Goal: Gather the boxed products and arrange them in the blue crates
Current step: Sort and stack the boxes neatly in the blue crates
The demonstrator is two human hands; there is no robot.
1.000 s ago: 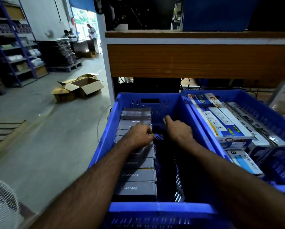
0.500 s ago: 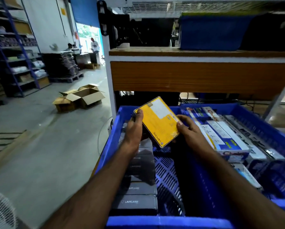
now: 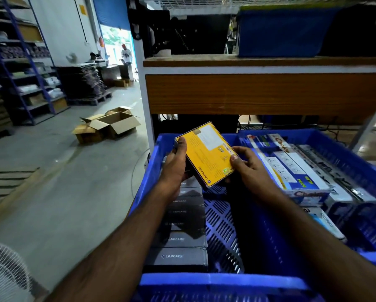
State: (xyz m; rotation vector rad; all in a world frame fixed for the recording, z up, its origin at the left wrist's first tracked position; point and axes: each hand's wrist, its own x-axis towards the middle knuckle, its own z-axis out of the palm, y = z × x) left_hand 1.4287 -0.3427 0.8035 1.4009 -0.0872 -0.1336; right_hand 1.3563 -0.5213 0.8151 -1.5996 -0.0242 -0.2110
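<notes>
We see the left hand (image 3: 175,164) curled round one side of a yellow Lapcare box (image 3: 206,154), and the right hand (image 3: 249,168) pinching its opposite corner (thumb on the yellow face). The box is tilted above the far end of the left blue crate (image 3: 221,280), over a row of grey Lapcare boxes (image 3: 178,243) along its left wall. The right blue crate (image 3: 356,155) holds power-strip boxes (image 3: 291,168).

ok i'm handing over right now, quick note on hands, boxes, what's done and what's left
Left hand and right hand both grip one yellow Lapcare box, held tilted above the left blue crate.
Done: a row of grey Lapcare boxes lines that crate's left side; its right side shows bare slotted floor. The right blue crate holds Choice power strip boxes and others.
Left: set the yellow box into the left crate, probably in the empty column, then gather more.
</notes>
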